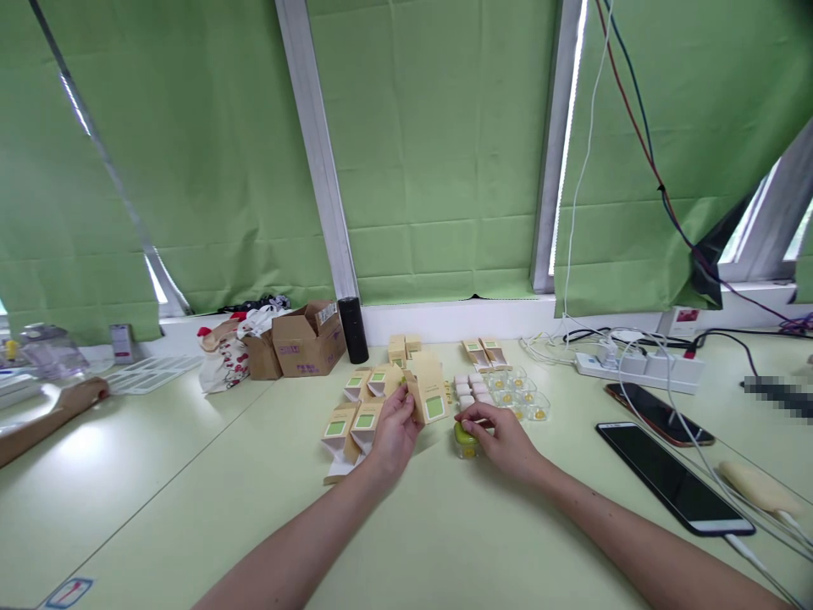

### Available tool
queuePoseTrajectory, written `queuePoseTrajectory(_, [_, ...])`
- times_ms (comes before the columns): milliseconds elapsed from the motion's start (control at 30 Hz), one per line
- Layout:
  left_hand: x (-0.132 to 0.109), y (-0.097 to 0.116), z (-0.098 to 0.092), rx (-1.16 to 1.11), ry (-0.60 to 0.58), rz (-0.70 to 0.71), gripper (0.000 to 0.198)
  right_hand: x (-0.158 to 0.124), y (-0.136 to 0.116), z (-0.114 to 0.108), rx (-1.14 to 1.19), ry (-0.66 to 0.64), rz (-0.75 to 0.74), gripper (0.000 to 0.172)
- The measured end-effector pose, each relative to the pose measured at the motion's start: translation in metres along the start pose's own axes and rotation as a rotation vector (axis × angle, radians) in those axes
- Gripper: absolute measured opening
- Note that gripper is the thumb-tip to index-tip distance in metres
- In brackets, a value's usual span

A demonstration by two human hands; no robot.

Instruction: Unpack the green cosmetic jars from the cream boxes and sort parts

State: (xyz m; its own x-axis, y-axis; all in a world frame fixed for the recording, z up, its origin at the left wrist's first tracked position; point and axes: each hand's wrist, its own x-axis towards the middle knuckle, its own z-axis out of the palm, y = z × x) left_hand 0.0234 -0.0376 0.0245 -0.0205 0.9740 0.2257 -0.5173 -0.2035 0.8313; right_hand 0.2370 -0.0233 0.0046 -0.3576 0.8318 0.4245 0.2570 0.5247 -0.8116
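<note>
My left hand (395, 434) is closed on a small kraft-paper box (433, 398) with a green label panel, held raised above the table. To the right, the fingers of my right hand (499, 436) grip the top of a small clear jar with a green lid (467, 440), which appears to rest on the table. More kraft boxes (346, 428) with green panels lie left of my left hand, partly behind it. Beyond my right hand sit rows of pale pink-white pieces (465, 390) and several clear containers (521, 394) with yellow centres.
Two phones (673, 479) lie at right, among white cables and a power strip (641, 373). At the back left stand a cardboard box (309, 339), a black cylinder (353, 330) and a patterned bag (224, 356). Another person's hand (85, 392) rests far left near a white tray (152, 374).
</note>
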Motion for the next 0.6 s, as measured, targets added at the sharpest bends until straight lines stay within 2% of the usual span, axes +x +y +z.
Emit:
queuePoseTrajectory(200, [-0.002, -0.002, 0.001, -0.01, -0.036, -0.025, 0.033, -0.002, -0.003, 0.001, 0.006, -0.003, 0.009, 0.017])
queuePoseTrajectory(467, [-0.007, 0.0, 0.003, -0.072, -0.003, -0.13, 0.037, -0.003, -0.006, 0.002, -0.023, 0.083, -0.109, 0.023])
queuePoseTrajectory(600, [-0.009, 0.003, 0.006, -0.048, 0.001, -0.144, 0.041, -0.003, -0.011, 0.003, -0.015, 0.126, -0.118, 0.026])
